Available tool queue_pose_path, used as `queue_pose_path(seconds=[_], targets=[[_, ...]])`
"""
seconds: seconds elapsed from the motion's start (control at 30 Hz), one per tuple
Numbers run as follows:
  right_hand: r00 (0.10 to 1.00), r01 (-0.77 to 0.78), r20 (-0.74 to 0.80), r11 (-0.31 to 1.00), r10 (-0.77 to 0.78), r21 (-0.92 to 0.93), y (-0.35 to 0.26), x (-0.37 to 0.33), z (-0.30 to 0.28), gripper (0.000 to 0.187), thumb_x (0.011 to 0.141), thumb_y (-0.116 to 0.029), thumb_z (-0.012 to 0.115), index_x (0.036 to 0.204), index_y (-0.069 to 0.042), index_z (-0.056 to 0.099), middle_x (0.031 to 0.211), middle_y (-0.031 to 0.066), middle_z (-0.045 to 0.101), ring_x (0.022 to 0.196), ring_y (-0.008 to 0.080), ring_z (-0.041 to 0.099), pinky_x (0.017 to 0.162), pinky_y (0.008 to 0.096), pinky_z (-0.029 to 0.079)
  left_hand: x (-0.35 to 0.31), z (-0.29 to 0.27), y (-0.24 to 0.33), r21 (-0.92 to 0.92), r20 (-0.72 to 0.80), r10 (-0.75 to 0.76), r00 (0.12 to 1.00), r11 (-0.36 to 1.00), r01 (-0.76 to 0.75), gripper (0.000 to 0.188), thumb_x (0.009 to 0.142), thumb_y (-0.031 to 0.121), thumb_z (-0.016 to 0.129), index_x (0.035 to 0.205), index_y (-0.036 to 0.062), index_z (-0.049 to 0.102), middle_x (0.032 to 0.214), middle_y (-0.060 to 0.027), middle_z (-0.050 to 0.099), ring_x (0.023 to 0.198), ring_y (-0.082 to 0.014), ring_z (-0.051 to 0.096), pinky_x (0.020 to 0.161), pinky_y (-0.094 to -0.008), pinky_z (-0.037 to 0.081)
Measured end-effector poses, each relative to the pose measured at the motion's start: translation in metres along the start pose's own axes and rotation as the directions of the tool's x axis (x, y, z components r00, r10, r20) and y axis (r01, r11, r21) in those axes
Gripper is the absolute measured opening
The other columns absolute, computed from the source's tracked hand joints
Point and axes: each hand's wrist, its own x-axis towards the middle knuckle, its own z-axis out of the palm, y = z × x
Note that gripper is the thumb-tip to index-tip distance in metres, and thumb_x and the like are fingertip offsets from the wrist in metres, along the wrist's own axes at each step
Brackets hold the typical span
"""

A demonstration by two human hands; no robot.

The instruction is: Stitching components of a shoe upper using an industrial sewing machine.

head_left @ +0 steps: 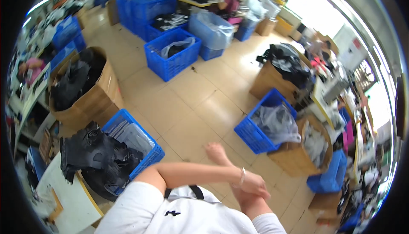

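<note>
My left arm crosses my chest from the left, with a thin bracelet on the wrist. My left hand [255, 184] lies curled over my right forearm, touching it. My right forearm rises from the lower edge behind it. My right hand [215, 151] sticks out above the tiled floor [191, 106] and holds nothing. The nearest things are a blue crate [251, 137] lined with a clear plastic bag on the right and a pile of black garments [91, 153] on the left. I wear a white shirt with a black strap.
A blue crate [147, 142] sits under the black pile. A round cardboard bin [100, 95] of black cloth stands at the left. More blue crates [172, 63] are stacked at the back. Cardboard boxes [294, 157] line the right. People work at tables along the edges.
</note>
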Motion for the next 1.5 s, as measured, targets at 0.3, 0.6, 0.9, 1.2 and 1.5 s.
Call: queue_pose_path(seconds=[0.3,0.6,0.9,1.2,1.5], targets=[[0.726,0.023,0.649,0.952,-0.227,0.307,0.116,0.109,0.051,0.023,0.078,-0.021,0.064,0.099,-0.013,0.064,0.09,0.0088,0.067,0.085,0.026,0.065,0.071,0.0402,0.052,0.005,-0.181,-0.072,-0.165,0.081,0.05,0.995,0.986,-0.036,0.057,0.097,0.05,0.036,0.104,0.0026,0.067,0.114,-0.0154,0.065,0.101,-0.0299,0.06,0.091,-0.0405,0.043],[0.652,0.41,0.664,0.907,-0.366,0.097,0.197,0.365,0.049,0.023,0.078,-0.024,0.065,0.099,-0.013,0.064,0.092,0.0093,0.068,0.082,0.0255,0.066,0.069,0.0406,0.053,-0.131,-0.389,-0.173,0.092,-0.636,-0.499,0.588,0.708,0.7,0.056,0.085,0.063,0.046,0.098,0.0149,0.072,0.101,-0.008,0.068,0.102,-0.0275,0.061,0.089,-0.0385,0.042],[0.466,0.658,0.27,0.534,-0.843,0.531,0.041,0.561,0.007,0.025,0.085,-0.025,0.061,0.107,-0.012,0.065,0.093,0.0102,0.069,0.083,0.0238,0.066,0.073,0.0376,0.053,-0.376,-0.351,-0.236,-0.443,-0.869,-0.322,-0.376,0.167,0.881,0.023,0.081,0.036,0.06,0.08,0.0163,0.071,0.085,-0.0062,0.063,0.085,-0.027,0.06,0.075,-0.0397,0.046],[0.481,0.466,0.513,0.703,-0.711,0.536,0.12,0.714,0.122,0.028,0.082,-0.025,0.062,0.107,-0.014,0.068,0.094,0.0162,0.068,0.088,0.0282,0.066,0.079,0.0383,0.052,-0.546,-0.101,-0.226,-0.849,0.147,-0.558,-0.817,-0.495,0.185,0.046,0.078,0.05,0.067,0.104,0.0112,0.07,0.104,-0.0109,0.067,0.101,-0.0275,0.064,0.08,-0.0433,0.049],[0.707,0.206,0.554,0.878,-0.439,0.433,0.069,0.901,0.105,0.023,0.079,-0.018,0.059,0.096,-0.004,0.068,0.092,0.0176,0.068,0.088,0.032,0.065,0.077,0.0384,0.051,-0.723,-0.206,-0.28,-0.949,-0.24,-0.694,-0.679,0.019,0.316,0.034,0.086,0.042,0.058,0.101,0.0123,0.066,0.105,-0.0137,0.064,0.096,-0.0322,0.063,0.081,-0.0446,0.05]])
